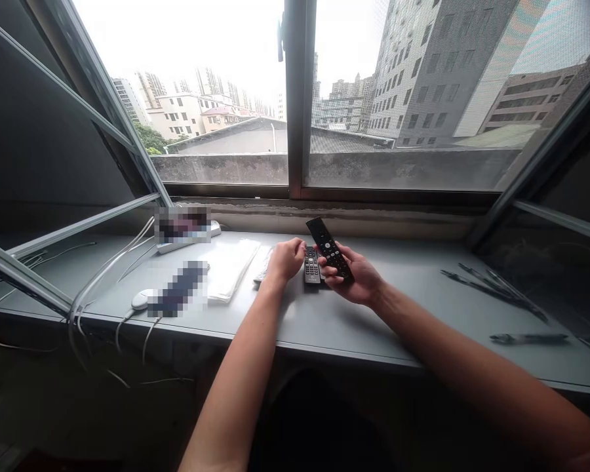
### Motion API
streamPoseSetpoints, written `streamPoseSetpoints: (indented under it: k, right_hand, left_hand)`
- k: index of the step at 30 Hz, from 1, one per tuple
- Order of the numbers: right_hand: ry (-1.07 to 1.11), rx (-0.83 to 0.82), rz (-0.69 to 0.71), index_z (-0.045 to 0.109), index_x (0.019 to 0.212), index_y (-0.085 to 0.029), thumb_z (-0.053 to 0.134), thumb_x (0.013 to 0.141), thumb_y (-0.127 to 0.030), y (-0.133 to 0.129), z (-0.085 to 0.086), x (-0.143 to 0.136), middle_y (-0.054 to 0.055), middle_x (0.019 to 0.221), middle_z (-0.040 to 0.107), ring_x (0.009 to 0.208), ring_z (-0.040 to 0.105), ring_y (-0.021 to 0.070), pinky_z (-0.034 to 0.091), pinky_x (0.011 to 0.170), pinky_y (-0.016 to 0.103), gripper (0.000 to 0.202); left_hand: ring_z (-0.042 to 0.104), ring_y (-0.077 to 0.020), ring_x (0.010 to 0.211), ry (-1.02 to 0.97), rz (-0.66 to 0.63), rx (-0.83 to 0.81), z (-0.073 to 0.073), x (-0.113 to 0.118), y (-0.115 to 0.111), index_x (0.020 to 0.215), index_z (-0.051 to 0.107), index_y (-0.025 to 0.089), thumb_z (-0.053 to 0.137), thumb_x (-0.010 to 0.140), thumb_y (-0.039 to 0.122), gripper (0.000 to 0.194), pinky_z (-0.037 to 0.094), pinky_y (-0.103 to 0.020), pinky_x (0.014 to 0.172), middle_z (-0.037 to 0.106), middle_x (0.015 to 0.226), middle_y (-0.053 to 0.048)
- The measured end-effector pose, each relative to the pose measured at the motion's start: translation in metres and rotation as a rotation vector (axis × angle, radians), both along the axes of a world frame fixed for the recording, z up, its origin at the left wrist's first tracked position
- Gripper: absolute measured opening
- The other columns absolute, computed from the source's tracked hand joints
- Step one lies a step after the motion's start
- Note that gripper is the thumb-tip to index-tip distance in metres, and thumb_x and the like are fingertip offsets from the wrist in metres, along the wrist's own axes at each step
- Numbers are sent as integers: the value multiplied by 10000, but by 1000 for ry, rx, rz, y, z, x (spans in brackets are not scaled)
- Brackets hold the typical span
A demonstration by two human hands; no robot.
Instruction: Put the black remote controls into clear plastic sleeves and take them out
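A black remote control with a round light button rests in my right hand, its fingers wrapped round the lower half and its top end tilted up to the left. Close on its left is my left hand, closed, with thumb and fingers curled together; whatever they pinch, if anything, is hidden. Between the hands, another dark remote control with many buttons lies on the desk. A pale, partly covered item lies left of my left hand.
White plastic bags or sheets lie on the grey desk. To the left are a power strip, a round white charger and loose cables. Several pens lie at right. Metal frames flank the desk, before a window.
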State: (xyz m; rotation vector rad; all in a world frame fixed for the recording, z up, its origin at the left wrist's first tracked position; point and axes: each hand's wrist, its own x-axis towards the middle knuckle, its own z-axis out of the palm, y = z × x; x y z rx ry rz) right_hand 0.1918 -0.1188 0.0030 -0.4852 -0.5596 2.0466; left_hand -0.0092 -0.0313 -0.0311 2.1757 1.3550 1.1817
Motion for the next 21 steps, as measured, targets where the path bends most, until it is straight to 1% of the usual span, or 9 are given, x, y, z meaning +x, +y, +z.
streamPoseSetpoints:
  k: [2, 4, 6, 8, 11, 15, 16, 18, 21]
  right_hand:
    - [-21, -21, -26, 641, 1362, -140, 511, 1150, -398, -1, 1, 0, 74, 923, 705, 679, 653, 149, 571, 492, 212, 358]
    - [-60, -49, -41, 641, 1356, -142, 527, 1149, -393, -1, 1, 1, 96, 984, 733, 739, 699, 167, 578, 495, 212, 344]
    - [-93, -60, -32, 638, 1351, -145, 529, 1148, -395, 0, 1, 1, 127, 1073, 753, 758, 715, 174, 559, 462, 201, 340]
    - [-85, -59, -8, 633, 1343, -146, 511, 1150, -413, 1, -1, 2, 149, 1113, 753, 715, 690, 161, 506, 405, 178, 351]
    - [-15, -48, 43, 623, 1325, -131, 427, 1163, -415, 2, -2, 2, 139, 1006, 726, 596, 587, 129, 431, 345, 160, 382]
    - [58, -43, 78, 607, 1348, -120, 360, 1156, -323, 1, -2, 2, 53, 833, 627, 529, 497, 116, 455, 365, 170, 373]
    - [62, -46, 72, 607, 1351, -121, 370, 1153, -317, 1, -2, 2, 41, 820, 611, 531, 494, 115, 462, 374, 171, 366]
    - [50, -40, 46, 616, 1347, -124, 432, 1151, -361, 0, -1, 2, 38, 828, 608, 572, 525, 122, 490, 406, 179, 358]
    - [-5, -21, 8, 646, 1328, -139, 525, 1136, -430, -1, 1, 1, 60, 891, 649, 664, 590, 148, 547, 479, 212, 369]
  left_hand:
    - [717, -228, 781, 7, 0, 1, 0, 0, -1, 882, 756, 253, 570, 1068, 357, 282, 508, -330, 797, 789, 870, -72]
    - [713, -228, 778, 26, 10, 7, 1, 0, -1, 889, 757, 252, 560, 1072, 351, 287, 501, -327, 787, 786, 861, -71]
    - [704, -225, 768, 58, 21, 22, 1, 0, -1, 889, 752, 249, 542, 1074, 334, 292, 486, -321, 767, 784, 854, -70]
    - [693, -223, 755, 79, 26, 43, 1, -1, -1, 877, 739, 246, 529, 1073, 315, 296, 471, -319, 750, 786, 856, -70]
    - [690, -220, 752, 77, 11, 53, 1, -1, 0, 867, 733, 242, 523, 1075, 310, 303, 464, -320, 751, 787, 860, -70]
    - [700, -213, 773, 71, 15, 38, 0, -1, 0, 908, 754, 246, 539, 1080, 336, 289, 478, -313, 776, 789, 882, -66]
    - [703, -211, 778, 72, 21, 38, 0, -1, 0, 914, 757, 246, 539, 1081, 339, 290, 480, -312, 782, 791, 886, -65]
    - [706, -208, 783, 80, 25, 39, 0, -1, 0, 920, 761, 246, 527, 1086, 340, 302, 484, -309, 788, 794, 893, -63]
    - [710, -204, 786, 99, 31, 31, 1, -1, -1, 929, 768, 243, 512, 1091, 341, 318, 488, -306, 789, 798, 895, -62]
